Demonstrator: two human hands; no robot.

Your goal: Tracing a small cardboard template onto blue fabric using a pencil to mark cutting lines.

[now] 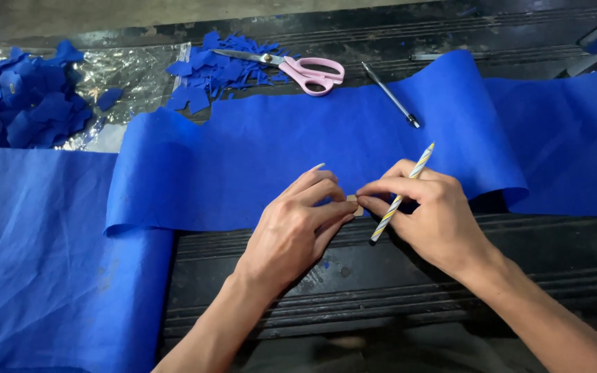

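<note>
Pinching a small tan template piece (352,200) against the near edge of the long blue fabric strip (354,138), I am steadying it with my left hand (297,228) while my right hand (428,214) is gripping a striped pencil (402,193). Judging by the blue cut scraps (25,103) heaped at the bench's far left corner beside pink-handled scissors (305,69), some cutting is done; most of the strip is lying uncut.

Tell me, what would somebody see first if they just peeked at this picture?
First comes the long strip of bright blue fabric spread across the dark table. At its near edge, the left hand and right hand pinch a small tan piece, the right also holding a striped pencil. Farther back lie pink-handled scissors on blue fabric scraps.
</note>
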